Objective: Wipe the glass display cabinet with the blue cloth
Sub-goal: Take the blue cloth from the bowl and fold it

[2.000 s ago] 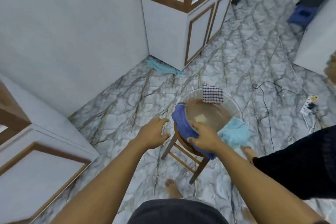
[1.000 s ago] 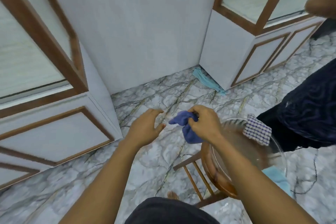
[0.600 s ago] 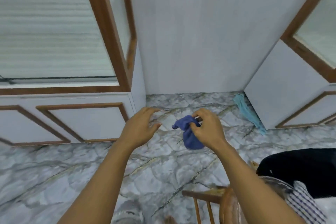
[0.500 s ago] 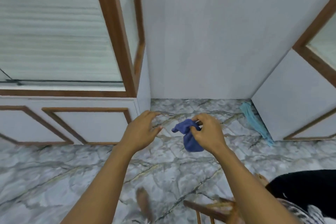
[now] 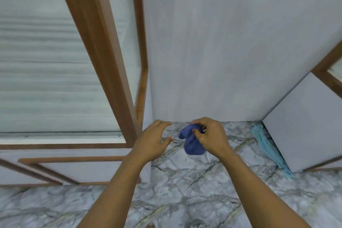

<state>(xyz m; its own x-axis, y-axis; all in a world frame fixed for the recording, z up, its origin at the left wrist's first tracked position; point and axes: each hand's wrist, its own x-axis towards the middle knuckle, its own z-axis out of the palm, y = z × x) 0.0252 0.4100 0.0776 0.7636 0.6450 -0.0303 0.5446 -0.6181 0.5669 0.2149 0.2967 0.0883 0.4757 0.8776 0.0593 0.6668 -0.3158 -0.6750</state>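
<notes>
My right hand [image 5: 212, 139] grips a bunched dark blue cloth [image 5: 192, 142] in front of me, above the marble floor. A short way left of the cloth, my left hand [image 5: 153, 142] hovers with fingers spread and loosely bent, holding nothing. The glass display cabinet [image 5: 46, 79] fills the left side, with a large glass pane, a brown wooden frame [image 5: 96, 48] and white lower panels. Its corner post stands just left of my left hand.
A white wall [image 5: 231, 42] rises straight ahead. A second white cabinet [image 5: 305, 126] with wooden trim stands at the right. A light blue rag [image 5: 270, 152] lies on the marble floor [image 5: 185, 190] along its base.
The view has swung left from the stool and bowl to the glass cabinet, now closer. My right hand lifted the blue cloth off the bowl and still holds it; my left hand stays beside it.
</notes>
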